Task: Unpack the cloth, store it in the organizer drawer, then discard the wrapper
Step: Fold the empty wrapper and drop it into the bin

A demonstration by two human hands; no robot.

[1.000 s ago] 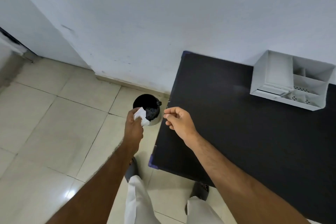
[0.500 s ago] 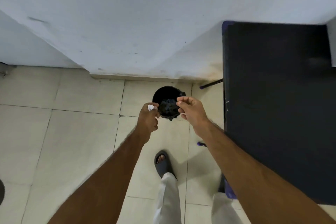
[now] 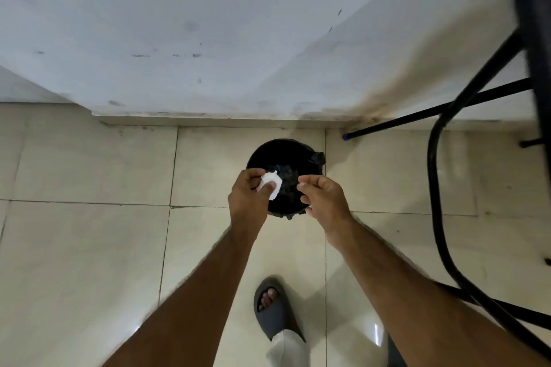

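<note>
A small round black bin (image 3: 283, 149) with a dark liner stands on the tiled floor near the wall. Directly above its opening, my left hand (image 3: 249, 198) pinches a crumpled white wrapper (image 3: 272, 186) between thumb and fingers. My right hand (image 3: 323, 197) hovers over the bin's right side with its fingers loosely curled and apart, holding nothing. The cloth and the organizer drawer are out of view.
A pale wall with a skirting ledge runs behind the bin. At the right, black table legs (image 3: 438, 176) curve down to the floor beneath the dark tabletop edge (image 3: 536, 39). My foot in a grey slipper (image 3: 272, 308) stands on the tiles behind the bin.
I have stepped closer, and the view has swung down over the bin. Both hands moved from the bin's near side to above its opening, and more of the wrapper shows in my left hand.
</note>
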